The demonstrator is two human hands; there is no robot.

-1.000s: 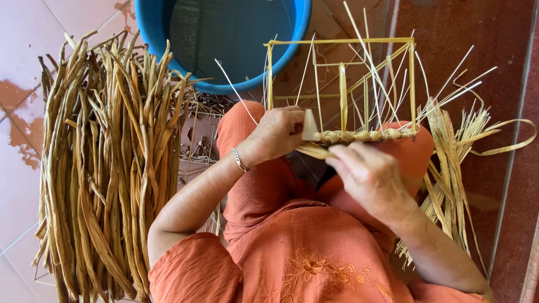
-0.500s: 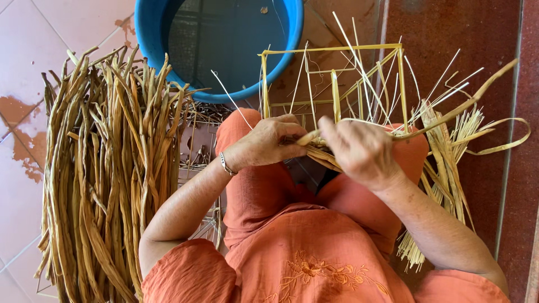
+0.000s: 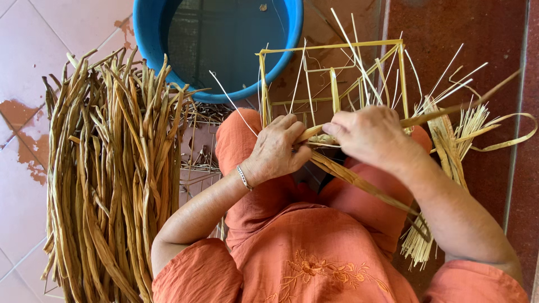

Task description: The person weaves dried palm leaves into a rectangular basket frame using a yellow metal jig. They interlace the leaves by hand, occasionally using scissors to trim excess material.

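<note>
Hands against frame edge

One head-worn camera looks steeply down, close over lap and floor.

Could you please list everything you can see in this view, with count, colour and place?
frame: one, yellow wire, on the lap, partly woven.
strands: several, tan, held at the frame, trailing over the lap.
stalk pile: one big bundle, olive-tan, on the floor at the left.
tub: one, blue, holds water, top centre.
loose straw: one bunch, pale yellow, on the right.
floor: pinkish tiles left, dark red right.
bracelet: one, silver, left wrist.
clothes: orange, embroidered.
left hand: grips strands at the frame.
right hand: pinches strands at the frame.
</note>
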